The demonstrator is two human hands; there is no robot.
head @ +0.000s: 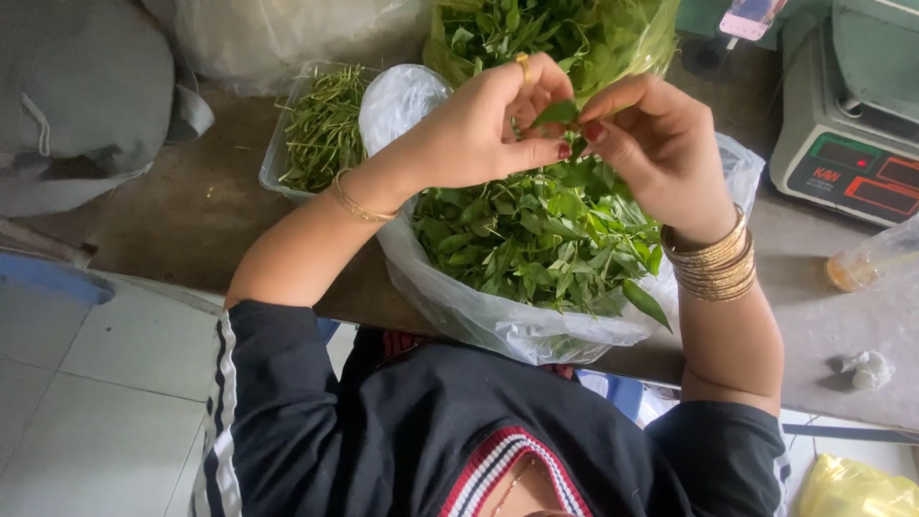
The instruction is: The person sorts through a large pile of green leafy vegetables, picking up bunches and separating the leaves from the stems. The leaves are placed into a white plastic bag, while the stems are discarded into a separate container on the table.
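Observation:
My left hand (483, 124), with a ring on one finger and a thin bracelet at the wrist, and my right hand (656, 144), with several gold bangles, meet above a white plastic bag (459, 306). Both pinch a small green leafy sprig (558, 113) between fingertips and thumbs. Below the hands, loose green leaves (536, 239) fill the bag, which stands on the brown table edge in front of my dark top.
A clear tray of thin green stems (321, 124) lies left of the bag. Another clear bag of leafy greens (546, 33) stands behind it. A digital scale (847, 124), a clear plastic container (876, 263) and a crumpled tissue (866, 369) are at the right.

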